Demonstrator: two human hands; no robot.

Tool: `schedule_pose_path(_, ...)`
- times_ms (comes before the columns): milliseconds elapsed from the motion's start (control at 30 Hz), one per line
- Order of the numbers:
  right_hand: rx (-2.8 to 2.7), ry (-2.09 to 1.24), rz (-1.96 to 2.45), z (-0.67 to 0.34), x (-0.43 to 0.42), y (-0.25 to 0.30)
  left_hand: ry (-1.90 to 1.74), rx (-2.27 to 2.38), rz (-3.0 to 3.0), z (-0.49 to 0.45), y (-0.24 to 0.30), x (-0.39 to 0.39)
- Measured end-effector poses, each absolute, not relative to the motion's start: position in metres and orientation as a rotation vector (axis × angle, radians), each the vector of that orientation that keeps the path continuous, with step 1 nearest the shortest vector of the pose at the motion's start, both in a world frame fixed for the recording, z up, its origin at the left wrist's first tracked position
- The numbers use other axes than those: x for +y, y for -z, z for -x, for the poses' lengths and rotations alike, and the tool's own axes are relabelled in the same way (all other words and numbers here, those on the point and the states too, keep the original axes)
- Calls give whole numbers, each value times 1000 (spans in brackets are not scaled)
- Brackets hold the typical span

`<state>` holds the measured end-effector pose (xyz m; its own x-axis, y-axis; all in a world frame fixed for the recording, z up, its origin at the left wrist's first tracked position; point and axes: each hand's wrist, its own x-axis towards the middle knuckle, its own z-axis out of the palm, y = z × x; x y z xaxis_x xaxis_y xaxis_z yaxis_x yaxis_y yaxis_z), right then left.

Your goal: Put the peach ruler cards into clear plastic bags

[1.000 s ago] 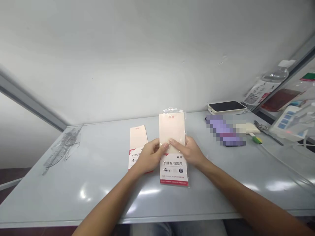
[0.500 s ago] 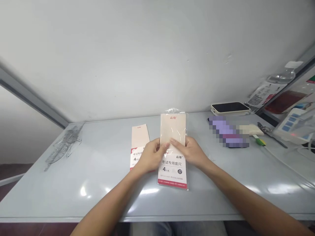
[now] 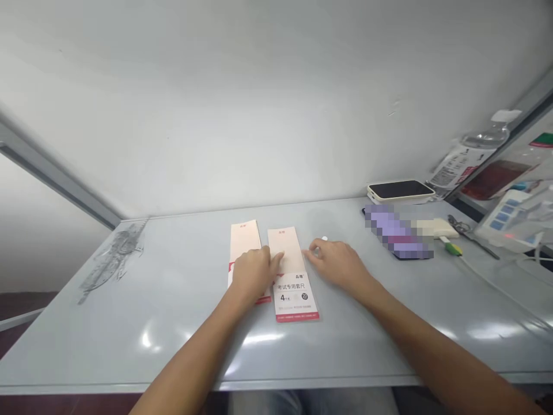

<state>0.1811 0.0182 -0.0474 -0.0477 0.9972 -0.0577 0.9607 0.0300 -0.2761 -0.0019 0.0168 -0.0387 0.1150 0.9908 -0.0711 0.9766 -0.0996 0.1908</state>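
Side by side on the table lie two slim ruler-set packets, cream on top and white below with a red bottom band. My left hand [image 3: 253, 268] rests over the left packet [image 3: 245, 239] and hides much of its lower half. Its thumb reaches to the left edge of the right packet [image 3: 296, 297], apart from the bent fingers. Just off that packet's right edge is my right hand [image 3: 339, 262], fingers bent and a gap between thumb and forefinger. Nothing shows in its grasp.
A crumpled clear plastic piece [image 3: 114, 253] lies at the table's left. To the right are a phone [image 3: 401, 190], a blurred purple item [image 3: 391, 230], a white cable [image 3: 488, 282], keys [image 3: 462, 225] and a bottle [image 3: 470, 153]. A wall stands behind.
The packet that both hands held up is now down on the table, a little left. Both hands have let go; my right hand has drawn away to the right.
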Motion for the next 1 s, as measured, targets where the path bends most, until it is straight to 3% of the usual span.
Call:
schedule_pose_path(167, -2080, 11, 2264, -197, 21, 42, -41, 2290, -2061, 22, 31, 26)
schedule_pose_path(300, -2126, -86, 2363, -206, 23, 45, 133, 2274, -1883, 33, 30, 31)
schedule_pose_path(633, -2002, -297, 2419, -222, 28, 38, 100, 2229, -1827, 45, 28, 35)
schedule_pose_path(767, -1946, -409, 2418, -228, 33, 40, 38, 2236, -1826, 42, 24, 33)
schedule_pose_path(1000, -1943, -283, 2393, -230, 36, 46, -216, 2112, -1801, 42, 18, 29)
